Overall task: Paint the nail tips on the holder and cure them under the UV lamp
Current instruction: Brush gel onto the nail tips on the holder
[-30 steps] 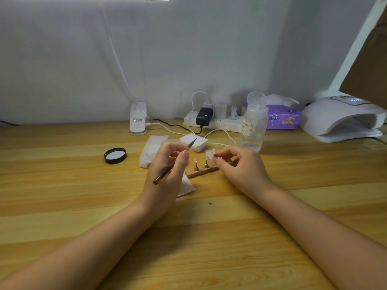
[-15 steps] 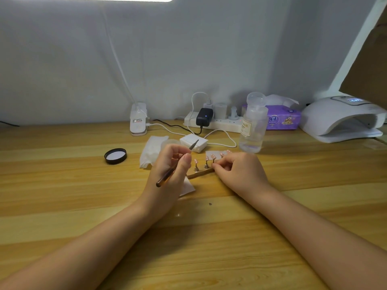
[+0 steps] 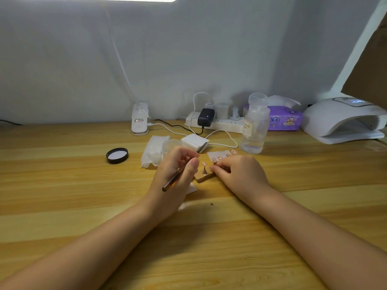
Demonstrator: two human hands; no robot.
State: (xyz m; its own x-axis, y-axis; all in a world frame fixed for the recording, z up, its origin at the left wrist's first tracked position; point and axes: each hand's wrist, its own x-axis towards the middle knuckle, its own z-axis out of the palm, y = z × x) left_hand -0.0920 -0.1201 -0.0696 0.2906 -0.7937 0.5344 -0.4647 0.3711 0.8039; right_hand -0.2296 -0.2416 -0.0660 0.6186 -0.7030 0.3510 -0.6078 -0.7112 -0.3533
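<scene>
Wooden holder strip with pink nail tips on pegs lies mid-desk; my right hand pinches its end; my left hand grips a thin brown brush; white UV lamp far right.

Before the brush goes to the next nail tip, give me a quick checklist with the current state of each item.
1. Brush held in the left hand: ok, grip firm, bristles pointing up and away.
2. Holder steadied by the right hand: ok, fingertips on it.
3. Nail tip upright on its stand: ok.
4. Paint loaded on the bristles: cannot tell.
5. Jar lid off: ok, lying apart on the table.
6. UV lamp ready: ok, display lit, opening unobstructed.
</scene>
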